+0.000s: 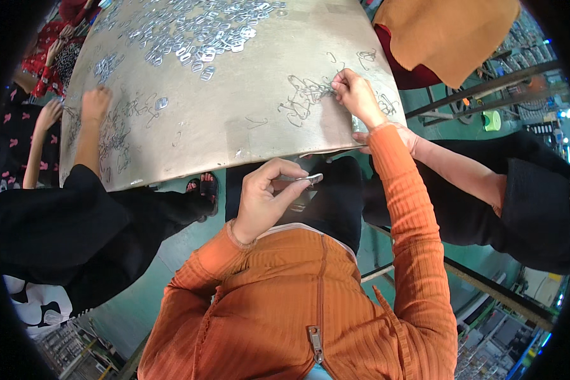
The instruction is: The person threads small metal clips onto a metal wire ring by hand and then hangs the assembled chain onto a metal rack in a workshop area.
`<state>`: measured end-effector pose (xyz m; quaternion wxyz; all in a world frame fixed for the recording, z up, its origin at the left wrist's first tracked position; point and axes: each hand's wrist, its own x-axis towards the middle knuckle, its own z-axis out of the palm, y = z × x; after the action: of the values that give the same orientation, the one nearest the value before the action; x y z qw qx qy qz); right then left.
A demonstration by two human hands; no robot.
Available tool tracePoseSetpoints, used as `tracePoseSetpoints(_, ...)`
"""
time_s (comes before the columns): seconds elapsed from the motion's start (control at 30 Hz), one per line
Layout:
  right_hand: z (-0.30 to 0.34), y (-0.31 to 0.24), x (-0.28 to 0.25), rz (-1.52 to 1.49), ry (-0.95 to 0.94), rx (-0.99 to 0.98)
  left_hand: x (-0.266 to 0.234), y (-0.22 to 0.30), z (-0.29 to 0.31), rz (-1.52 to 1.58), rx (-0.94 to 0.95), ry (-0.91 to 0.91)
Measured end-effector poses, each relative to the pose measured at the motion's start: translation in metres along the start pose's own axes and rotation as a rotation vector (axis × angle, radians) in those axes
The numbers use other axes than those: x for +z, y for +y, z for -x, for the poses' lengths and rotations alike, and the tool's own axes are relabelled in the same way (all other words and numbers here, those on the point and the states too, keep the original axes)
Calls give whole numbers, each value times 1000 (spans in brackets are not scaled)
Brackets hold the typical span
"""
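My left hand (pixel 263 196) is closed in front of my lap, near the table edge. A small flat silver metal buckle (pixel 315 178) is pinched between its thumb and fingers. Over the table, my right hand (pixel 359 95) has its fingertips pressed together at the right side of a loose tangle of bent wire pieces (pixel 303 95). Wires run up to those fingertips, but what is between them is too small to tell. Farther back on the table lies a wide spread of silver metal buckles (pixel 196 31).
The pale table (pixel 215 120) has a curved near edge. At left, a co-worker's hand (pixel 97 104) is over more bent wires (pixel 115 142). Another person's arm (pixel 459 168) reaches the edge beneath my right forearm. A brown sheet (pixel 449 38) drapes at the far right; a green stool (pixel 491 120) stands beyond.
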<state>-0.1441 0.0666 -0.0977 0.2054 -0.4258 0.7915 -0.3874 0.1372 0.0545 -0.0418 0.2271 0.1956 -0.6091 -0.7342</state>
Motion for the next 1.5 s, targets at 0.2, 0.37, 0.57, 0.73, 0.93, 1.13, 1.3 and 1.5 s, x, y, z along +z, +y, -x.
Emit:
tracePoseSetpoints(0.2,-2,10,-5,89,131,13,8,2,-6,-9,23,-15)
tracePoseSetpoints(0.37,55,-77,-29,-424,41,499,2,3,-2,-59,80,56)
tracePoseSetpoints(0.57,169,-117,-12,-846,30,108,4,6,-3,-27,109,53)
tracePoseSetpoints(0.73,175,-124,10,-821,154,115,5,7,-3,-17,116,51)
tracePoseSetpoints(0.93,180,-126,24,-703,340,-75,-7,7,-10,-283,226,37)
tracePoseSetpoints(1.13,184,-131,19,-660,340,-86,-143,-44,-127,-933,331,598)
tracePoseSetpoints(1.3,182,-127,22,-732,316,-82,-196,-54,-180,-1265,18,593)
tracePoseSetpoints(1.5,182,-123,26,-781,316,-51,-166,-50,-170,-610,-25,408)
